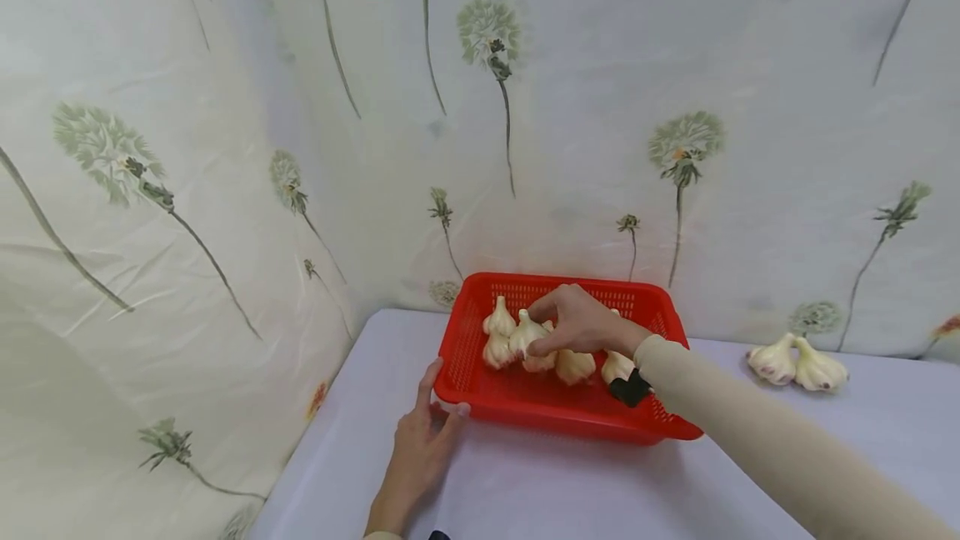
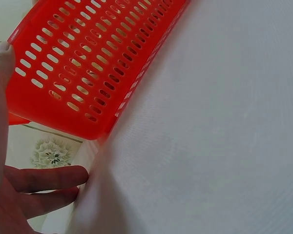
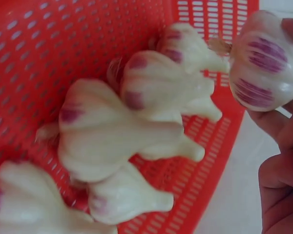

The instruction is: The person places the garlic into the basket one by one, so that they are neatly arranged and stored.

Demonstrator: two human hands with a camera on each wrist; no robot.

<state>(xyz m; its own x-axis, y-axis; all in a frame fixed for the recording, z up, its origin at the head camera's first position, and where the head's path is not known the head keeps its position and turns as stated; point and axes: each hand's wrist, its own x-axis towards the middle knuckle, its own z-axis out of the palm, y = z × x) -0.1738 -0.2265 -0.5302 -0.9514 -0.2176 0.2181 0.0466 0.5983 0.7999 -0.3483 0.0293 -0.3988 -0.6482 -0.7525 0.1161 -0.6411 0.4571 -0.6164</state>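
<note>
My right hand pinches a garlic bulb between thumb and fingers, above the left part of a red basket. In the right wrist view this garlic bulb shows purple streaks and is apart from the others. Several more garlic bulbs lie in the basket, some partly hidden behind the right hand and wrist. My left hand touches the basket's front left corner, its thumb at the rim. In the left wrist view two fingers of the left hand stretch out below the slotted wall, off the basket.
Two garlic bulbs lie side by side on the white-covered table, right of the basket. Close behind the basket hangs a cloth with a dandelion print; it also rises along the table's left side.
</note>
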